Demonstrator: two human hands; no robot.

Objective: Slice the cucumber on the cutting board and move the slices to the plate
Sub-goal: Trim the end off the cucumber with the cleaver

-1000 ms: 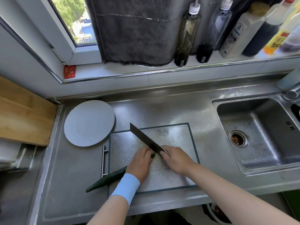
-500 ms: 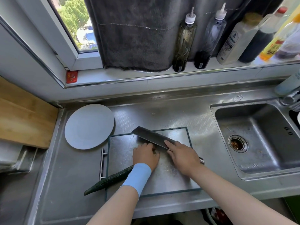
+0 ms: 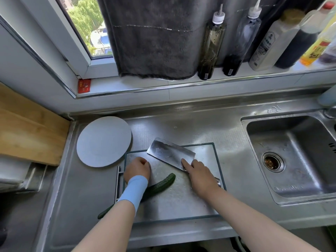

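A stainless-steel counter (image 3: 181, 128) ran beneath a window (image 3: 85, 24), a sink (image 3: 294, 142) sunk in at its right, a wooden board (image 3: 31, 131) at its left. Bottles (image 3: 211, 46) stood on the sill beside a hanging dark towel (image 3: 154, 37). The cutting board (image 3: 181, 202) lay at the counter's front; the cucumber (image 3: 161, 184) lay slantwise on it, passing under the left wrist. The left hand (image 3: 137, 170) rested there, fingers curled (round what, if anything, could not be told). The right hand (image 3: 200, 176) gripped the cleaver (image 3: 170, 154), forefinger along its blade. The plate (image 3: 103, 140) sat just beside the cutting board's far-left corner.
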